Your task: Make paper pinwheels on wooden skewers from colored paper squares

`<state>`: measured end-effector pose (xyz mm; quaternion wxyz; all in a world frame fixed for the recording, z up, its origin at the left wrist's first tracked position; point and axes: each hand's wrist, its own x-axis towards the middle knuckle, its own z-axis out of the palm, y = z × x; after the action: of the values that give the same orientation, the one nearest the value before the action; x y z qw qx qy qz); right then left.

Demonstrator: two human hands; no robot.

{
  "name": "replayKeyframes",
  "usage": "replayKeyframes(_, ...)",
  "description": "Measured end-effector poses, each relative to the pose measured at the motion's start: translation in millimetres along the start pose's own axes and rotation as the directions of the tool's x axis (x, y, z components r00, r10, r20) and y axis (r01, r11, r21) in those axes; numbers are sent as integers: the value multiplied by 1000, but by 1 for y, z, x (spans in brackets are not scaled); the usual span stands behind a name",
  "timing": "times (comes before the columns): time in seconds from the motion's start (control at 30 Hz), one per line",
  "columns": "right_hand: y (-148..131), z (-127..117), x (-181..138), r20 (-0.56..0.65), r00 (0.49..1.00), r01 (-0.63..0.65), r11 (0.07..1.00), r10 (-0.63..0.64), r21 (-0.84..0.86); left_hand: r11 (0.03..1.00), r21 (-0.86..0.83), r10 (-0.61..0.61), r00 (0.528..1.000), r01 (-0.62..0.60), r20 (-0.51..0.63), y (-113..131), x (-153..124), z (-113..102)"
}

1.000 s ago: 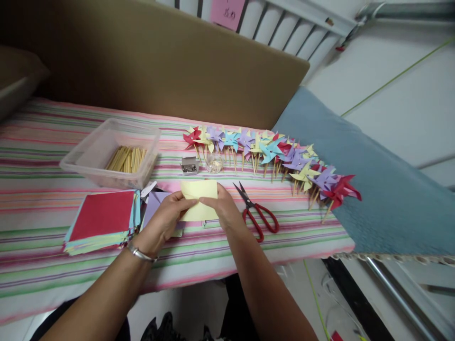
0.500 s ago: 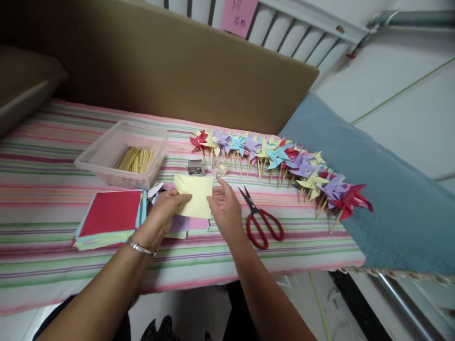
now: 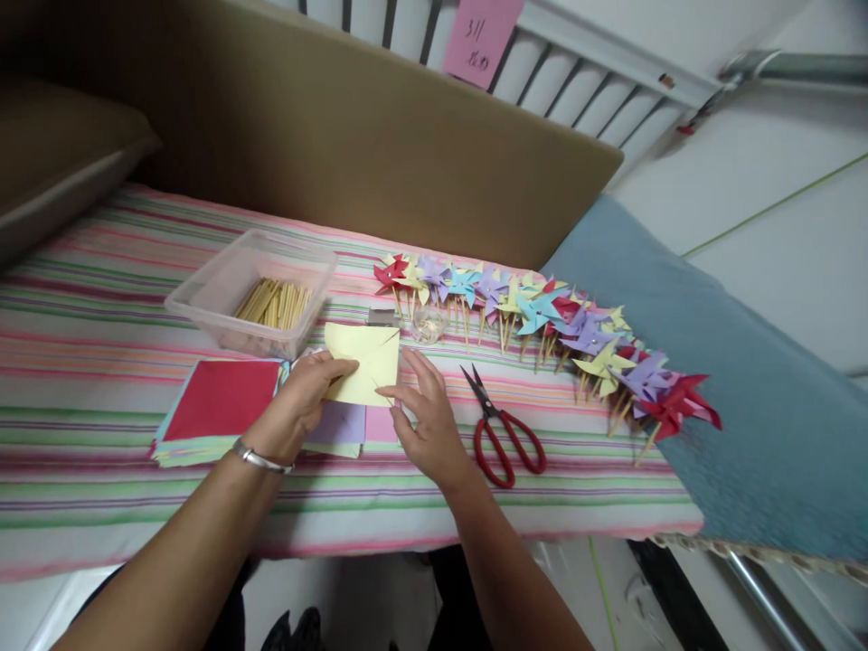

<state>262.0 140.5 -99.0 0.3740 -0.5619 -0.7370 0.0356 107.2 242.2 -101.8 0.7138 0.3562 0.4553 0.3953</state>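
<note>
My left hand [image 3: 298, 405] pinches the left edge of a pale yellow paper square [image 3: 363, 362], which has slits cut in from its corners. My right hand [image 3: 424, 416] sits just right of the sheet with fingers spread, the thumb and forefinger touching its lower right corner. Under the sheet lie loose purple and pink paper squares [image 3: 349, 423]. Red-handled scissors [image 3: 502, 429] rest shut on the striped cloth, right of my right hand.
A stack of coloured paper topped by red [image 3: 221, 402] lies at left. Behind it stands a clear tub of wooden sticks [image 3: 261, 294]. A small pin box [image 3: 382, 316] and glass dish [image 3: 427, 324] sit before a row of finished pinwheels [image 3: 542, 312]. A blue mat [image 3: 712, 380] lies right.
My right hand let go of the yellow sheet and opened, then came back to its lower right corner. My left hand kept hold and tilted the sheet. The view shifted slightly.
</note>
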Motion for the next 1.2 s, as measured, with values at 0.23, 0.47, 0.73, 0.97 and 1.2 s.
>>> replayKeyframes(0.23, -1, 3, 1, -31, 998, -45, 999, 45, 1, 999, 18, -28, 999, 27, 22, -9, 3, 0)
replayKeyframes(0.47, -4, 4, 1, -69, 990, -126, 992, 125, -2, 999, 49, -17, 1000, 16, 12, -7, -2, 6)
replayKeyframes(0.73, -7, 9, 1, -84, 963, -256, 967, 256, 5, 991, 133, 19, 999, -26, 51, -16, -3, 10)
replayKeyframes(0.97, -1, 16, 1, -108, 938, -329, 944, 328, 10, 975, 219, 0, 992, -28, 127, -24, -4, 12)
replayKeyframes(1.2, 2, 16, 2, -100, 929, -353, 935, 355, 39, 982, 184, -77, 982, 44, 175, -17, -11, 18)
